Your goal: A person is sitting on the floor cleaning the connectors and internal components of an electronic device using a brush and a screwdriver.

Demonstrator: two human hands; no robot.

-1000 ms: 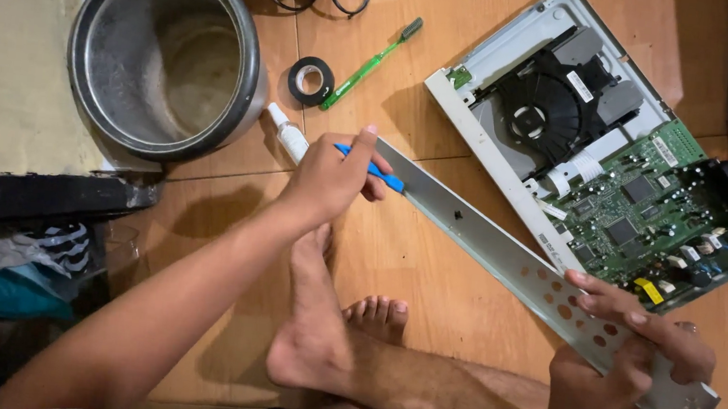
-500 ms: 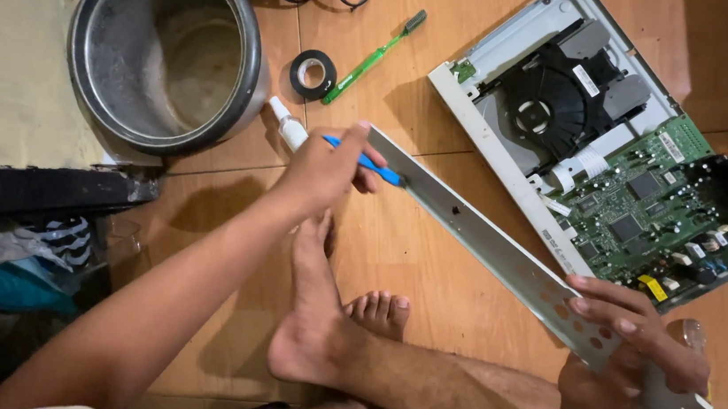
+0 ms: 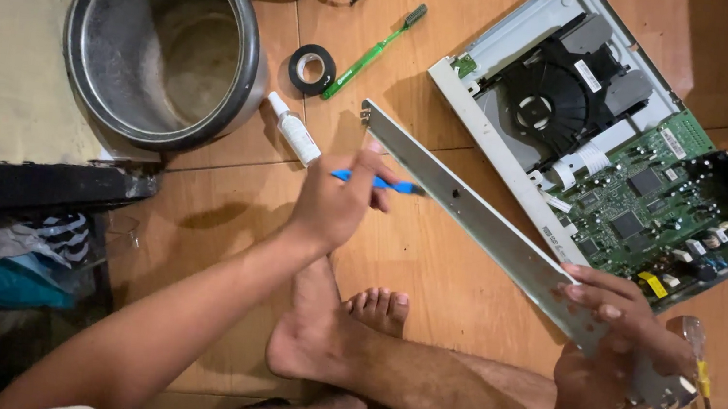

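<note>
My left hand (image 3: pixel 337 202) grips a thin blue-handled tool (image 3: pixel 375 182) whose tip touches the side of a long grey metal cover panel (image 3: pixel 478 220). My right hand (image 3: pixel 619 322) holds the near end of that panel, which runs diagonally from the lower right up toward the middle. Beside the panel lies an opened disc player chassis (image 3: pixel 606 134) with a black disc drive and a green circuit board (image 3: pixel 658 202). My bare feet (image 3: pixel 343 327) rest on the wooden floor under the panel.
A large metal pot (image 3: pixel 166 43) stands at the upper left next to a beige mat (image 3: pixel 4 63). A small white bottle (image 3: pixel 293 129), a roll of black tape (image 3: pixel 312 69) and a green toothbrush (image 3: pixel 370 52) lie between pot and chassis. A screwdriver (image 3: pixel 699 370) lies at the right.
The far end of the panel has swung out past my left hand, toward the tape. My left hand with the blue tool now meets the panel further along its length.
</note>
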